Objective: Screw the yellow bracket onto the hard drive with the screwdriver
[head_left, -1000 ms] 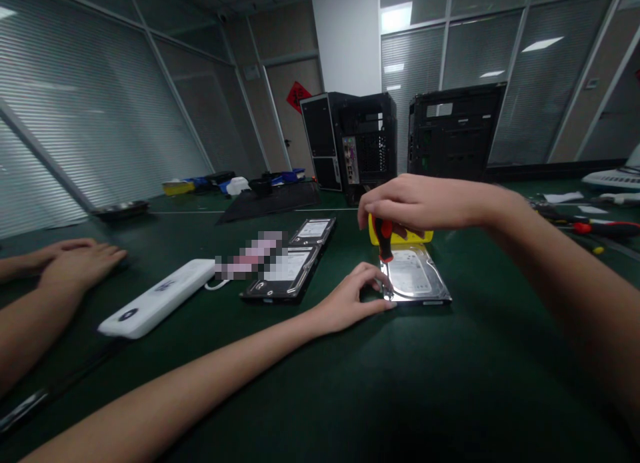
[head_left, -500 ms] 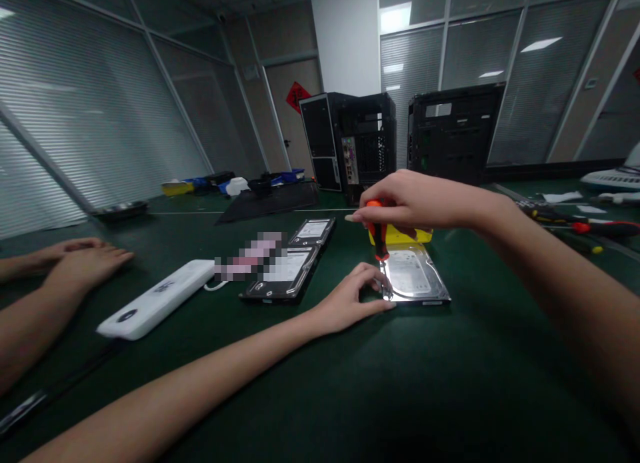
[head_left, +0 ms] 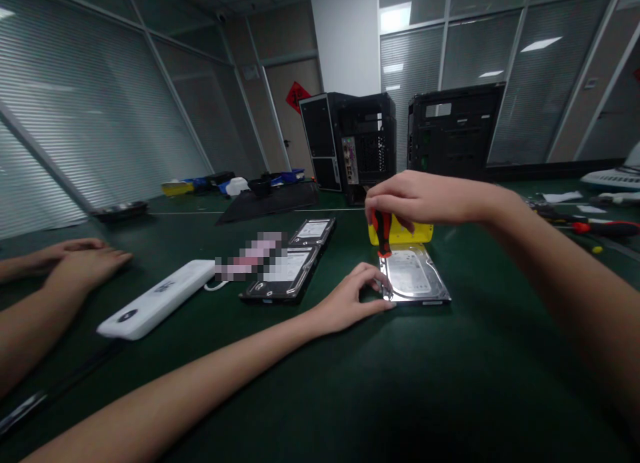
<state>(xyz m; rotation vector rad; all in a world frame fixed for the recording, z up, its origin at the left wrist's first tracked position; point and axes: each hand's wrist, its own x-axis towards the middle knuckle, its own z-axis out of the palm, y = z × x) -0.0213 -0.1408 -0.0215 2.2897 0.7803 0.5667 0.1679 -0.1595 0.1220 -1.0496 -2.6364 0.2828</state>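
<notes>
From where I stand, the right hand (head_left: 420, 196) grips a red-and-black screwdriver (head_left: 383, 238) nearly upright over the hard drive (head_left: 411, 275) lying on the bench (head_left: 350, 390), its near-left corner pinched by the left hand (head_left: 347, 304), presumably against twisting.

Beyond the white power strip (head_left: 159, 298), a dark tray (head_left: 119, 213) is set on the table (head_left: 340, 383); a black mat (head_left: 274, 203) is spread beyond the strip's right end; far behind the strip, a red sign (head_left: 296, 95) is hung.
</notes>
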